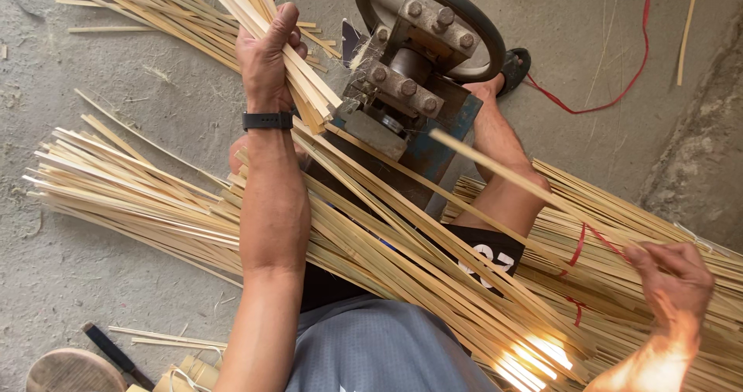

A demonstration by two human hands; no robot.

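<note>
A blue splitting machine [418,90] with a dark wheel [472,20] and bolted steel blocks stands just right of the raised left hand. A red cord [619,90] loops over the concrete floor [155,106] well above the right hand, and a black sandal [515,67] sits at the wheel's edge. Far below the left hand, at the bottom left corner, lie a round wooden stool top [70,370] and a dark-handled knife [116,353]. The person wears grey shorts [379,349].
</note>
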